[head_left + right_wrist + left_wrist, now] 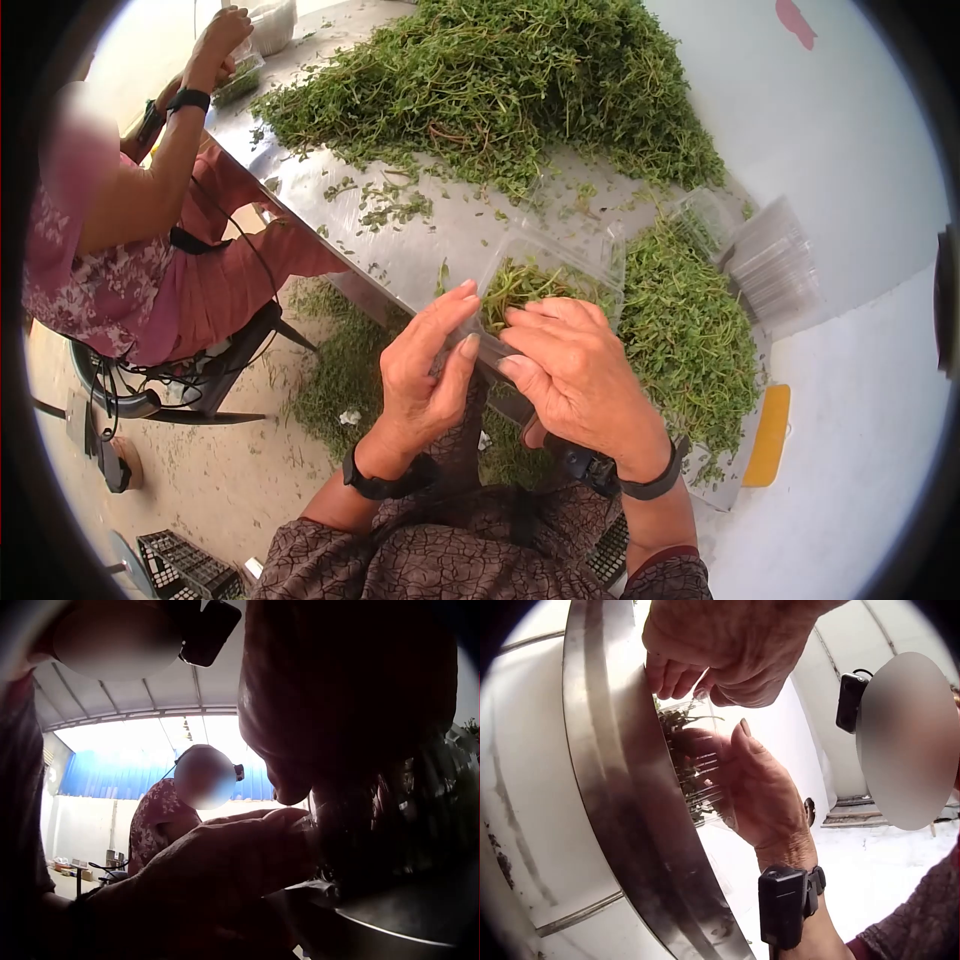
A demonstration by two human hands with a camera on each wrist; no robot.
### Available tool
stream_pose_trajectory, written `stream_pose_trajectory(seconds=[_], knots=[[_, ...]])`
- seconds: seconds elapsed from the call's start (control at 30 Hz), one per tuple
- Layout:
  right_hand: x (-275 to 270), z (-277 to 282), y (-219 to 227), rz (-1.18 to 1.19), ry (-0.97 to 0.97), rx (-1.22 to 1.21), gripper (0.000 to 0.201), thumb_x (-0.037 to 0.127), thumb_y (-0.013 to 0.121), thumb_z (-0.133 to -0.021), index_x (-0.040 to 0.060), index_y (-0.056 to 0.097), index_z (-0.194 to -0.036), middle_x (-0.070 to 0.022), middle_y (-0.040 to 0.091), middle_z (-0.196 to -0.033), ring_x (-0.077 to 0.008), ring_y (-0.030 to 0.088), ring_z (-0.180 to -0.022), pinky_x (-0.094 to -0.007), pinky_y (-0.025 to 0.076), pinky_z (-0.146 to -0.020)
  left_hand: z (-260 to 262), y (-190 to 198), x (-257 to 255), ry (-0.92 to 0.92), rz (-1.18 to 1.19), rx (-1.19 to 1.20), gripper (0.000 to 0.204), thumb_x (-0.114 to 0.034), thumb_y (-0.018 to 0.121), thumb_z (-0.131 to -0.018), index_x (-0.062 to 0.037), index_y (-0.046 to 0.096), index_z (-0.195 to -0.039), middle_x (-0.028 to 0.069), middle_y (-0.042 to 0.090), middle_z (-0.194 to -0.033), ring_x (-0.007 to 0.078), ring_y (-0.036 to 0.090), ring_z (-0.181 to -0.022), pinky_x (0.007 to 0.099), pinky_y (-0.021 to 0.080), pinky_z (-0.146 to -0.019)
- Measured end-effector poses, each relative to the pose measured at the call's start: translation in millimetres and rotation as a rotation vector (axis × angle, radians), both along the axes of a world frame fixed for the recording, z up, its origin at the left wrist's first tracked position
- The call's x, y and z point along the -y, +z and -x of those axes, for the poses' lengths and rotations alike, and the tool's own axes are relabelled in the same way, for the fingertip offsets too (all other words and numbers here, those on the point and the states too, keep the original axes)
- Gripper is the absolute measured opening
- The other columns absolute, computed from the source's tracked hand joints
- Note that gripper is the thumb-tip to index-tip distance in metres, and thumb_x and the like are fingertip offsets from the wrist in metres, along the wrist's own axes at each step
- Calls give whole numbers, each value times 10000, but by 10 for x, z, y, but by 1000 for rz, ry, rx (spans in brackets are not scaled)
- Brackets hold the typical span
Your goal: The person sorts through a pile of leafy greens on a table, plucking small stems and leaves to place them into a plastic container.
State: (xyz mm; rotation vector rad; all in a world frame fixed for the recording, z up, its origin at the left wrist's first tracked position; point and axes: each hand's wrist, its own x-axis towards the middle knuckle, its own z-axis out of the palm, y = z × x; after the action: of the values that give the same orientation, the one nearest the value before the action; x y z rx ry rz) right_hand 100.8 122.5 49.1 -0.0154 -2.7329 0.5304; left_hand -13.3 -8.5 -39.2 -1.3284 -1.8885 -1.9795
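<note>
Both my hands on a see-through tub of greens at the counter's edge

My left hand (422,378) grips the near left side of a clear plastic container (492,350), fingers reaching along it and thumb inward. My right hand (580,375) pinches its near rim, fingers bent over the edge. The container sits at the near edge of the metal counter (380,240), and leafy green stems (530,283) lie inside. I judge it light and thin-walled, slick and apt to flex or crack under a squeeze, so the rim and side walls are the places to hold. The stems look soft, springy and easily bruised.

Just to the right are a loose pile of greens (690,345) and a leaning stack of clear containers (775,260). A large heap of greens (500,90) lies beyond. At left, another person (110,240) has hands at a smaller-looking tub of greens (238,82).
</note>
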Motion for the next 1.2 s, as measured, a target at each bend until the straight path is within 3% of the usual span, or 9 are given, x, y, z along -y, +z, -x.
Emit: stream_pose_trajectory(seconds=[0.27, 0.5, 0.73, 0.8, 0.87, 0.93, 1.0, 1.07, 1.2], knots=[[-71, -25, 139, -12, -68, -127, 286, 177, 661, -882, -36, 643, -1072, -213, 662, -1125, -364, 593, -1066, -472, 418, -995, -2, 43, -1, 40, 6, -28, 359, 22, 624, -841, 12, 622, -1200, 218, 609, -1292, 366, 608, -1185, 401, 495, -974], [-135, 116, -78, -17, -50, -111, 333, 177, 633, -897, -51, 592, -1136, -228, 652, -1114, -370, 573, -1110, -485, 399, -1016, 47, 222, -44, 55, 214, -483, 304, -162, 625, -874, 20, 644, -1117, 179, 609, -1245, 378, 518, -1263, 538, 319, -1108], [-226, 154, -189, 37, -58, -94, 162, 149, 566, -908, -8, 581, -946, -181, 649, -946, -353, 583, -1006, -459, 425, -905, 34, 378, -131, 42, 414, -594, 194, -185, 584, -898, -4, 649, -919, 138, 649, -1098, 361, 519, -1243, 571, 234, -1138], [-223, 124, -165, 63, -67, 61, 295, 111, 567, -906, -37, 602, -1159, -202, 648, -1087, -357, 584, -1099, -459, 412, -979, 20, 394, -139, 13, 425, -602, 195, -177, 582, -890, -1, 656, -932, 132, 655, -1098, 361, 522, -1242, 564, 228, -1141], [-202, 49, -111, 99, -90, 23, 305, 95, 604, -882, -29, 613, -1161, -200, 650, -1133, -356, 585, -1121, -455, 414, -1001, 25, 371, -125, 53, 428, -620, 196, -164, 575, -887, -1, 662, -953, 126, 659, -1109, 363, 521, -1248, 556, 221, -1147], [-205, -45, -32, -29, -71, -215, 315, 66, 642, -853, -22, 620, -1155, -200, 642, -1185, -356, 572, -1165, -444, 409, -1033, 37, 341, -95, 29, 431, -641, 221, -151, 578, -884, 7, 667, -1011, 155, 640, -1206, 369, 525, -1250, 542, 235, -1150], [-240, -208, 67, -70, -135, -229, 302, 44, 668, -829, -16, 647, -1124, -205, 647, -1199, -360, 590, -1154, -437, 421, -1039, 14, 310, -59, 94, 322, -535, 263, -142, 584, -876, 17, 661, -1071, 208, 578, -1323, 373, 528, -1251, 530, 256, -1149], [-326, -429, 119, -127, -176, -357, 186, 21, 654, -802, -35, 634, -979, -170, 666, -1040, -329, 621, -1032, -435, 449, -953, 23, 265, 9, 95, 310, -558, 292, -109, 590, -868, 36, 647, -1115, 252, 513, -1395, 386, 525, -1261, 519, 309, -1128], [-428, -1027, 368, -130, -474, -89, 250, 16, 652, -807, -30, 680, -1051, -203, 678, -1125, -352, 647, -1026, -413, 504, -929, 15, 96, 114, 91, 173, -409, 288, -67, 526, -942, 20, 625, -1198, 233, 527, -1393, 347, 522, -1294, 452, 418, -1070]])
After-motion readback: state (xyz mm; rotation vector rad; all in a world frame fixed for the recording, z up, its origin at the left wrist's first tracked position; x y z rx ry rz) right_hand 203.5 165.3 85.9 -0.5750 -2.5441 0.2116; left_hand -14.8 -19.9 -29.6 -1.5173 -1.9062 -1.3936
